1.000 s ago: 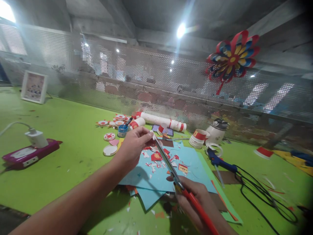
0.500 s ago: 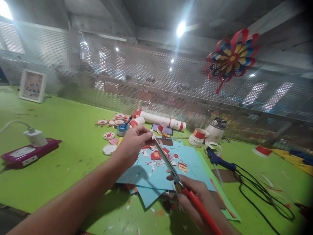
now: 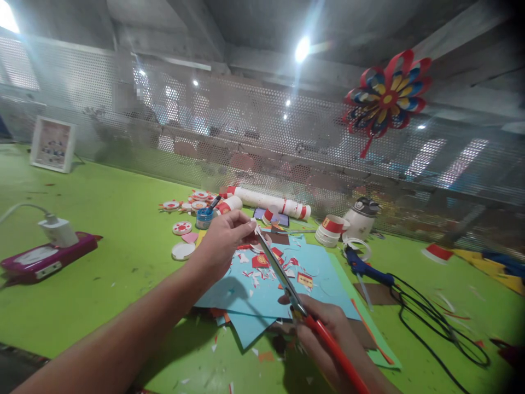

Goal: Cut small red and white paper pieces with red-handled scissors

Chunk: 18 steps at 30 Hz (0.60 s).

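Observation:
My right hand (image 3: 324,328) grips a pair of scissors (image 3: 283,276) with red handles, the long metal blades pointing up and left. At the blade tips, my left hand (image 3: 229,235) pinches a small white piece of paper (image 3: 254,225). The blades look nearly closed there; whether they touch the paper is hard to make out. Below both hands lies a light blue sheet (image 3: 328,273) strewn with red and white paper scraps (image 3: 260,261) and a small yellow-and-red piece (image 3: 305,279).
A blue glue gun (image 3: 369,269) with a coiled black cable lies at right. Behind are paper cups (image 3: 330,230), a flask (image 3: 361,219), a long white tube (image 3: 268,201) and a blue paint jar (image 3: 204,218). At left sits a purple power strip (image 3: 49,257). A paper flower (image 3: 388,98) hangs above.
Hands, scissors and paper piece stay in nearly the same place. The whole view has shifted very slightly.

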Available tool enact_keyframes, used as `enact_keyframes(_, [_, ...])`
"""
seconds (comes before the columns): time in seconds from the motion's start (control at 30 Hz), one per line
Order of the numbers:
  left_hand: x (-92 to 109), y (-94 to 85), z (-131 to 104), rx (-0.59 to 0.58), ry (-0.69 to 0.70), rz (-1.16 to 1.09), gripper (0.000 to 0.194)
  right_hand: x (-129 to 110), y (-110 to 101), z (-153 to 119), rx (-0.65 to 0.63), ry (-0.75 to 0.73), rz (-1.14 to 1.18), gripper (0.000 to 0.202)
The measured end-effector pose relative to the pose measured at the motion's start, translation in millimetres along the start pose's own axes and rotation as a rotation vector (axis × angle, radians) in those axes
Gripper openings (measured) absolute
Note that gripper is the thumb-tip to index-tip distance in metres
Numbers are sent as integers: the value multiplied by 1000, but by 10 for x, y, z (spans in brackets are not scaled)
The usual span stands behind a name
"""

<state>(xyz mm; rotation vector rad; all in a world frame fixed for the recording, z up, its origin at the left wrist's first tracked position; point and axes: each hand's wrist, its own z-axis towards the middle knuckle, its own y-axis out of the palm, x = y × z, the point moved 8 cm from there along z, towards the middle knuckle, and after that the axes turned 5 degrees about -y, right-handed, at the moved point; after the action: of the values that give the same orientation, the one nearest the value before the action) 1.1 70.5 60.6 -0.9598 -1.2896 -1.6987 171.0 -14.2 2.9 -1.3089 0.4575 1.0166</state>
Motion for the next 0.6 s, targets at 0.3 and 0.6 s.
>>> enact_keyframes(0.3, [-75, -43, 42, 18, -18, 64, 16, 101, 60, 42, -104, -10, 11, 35])
enact_keyframes(0.6, [-123, -80, 44, 122, 8, 113, 16, 106, 69, 61, -131, -21, 3, 31])
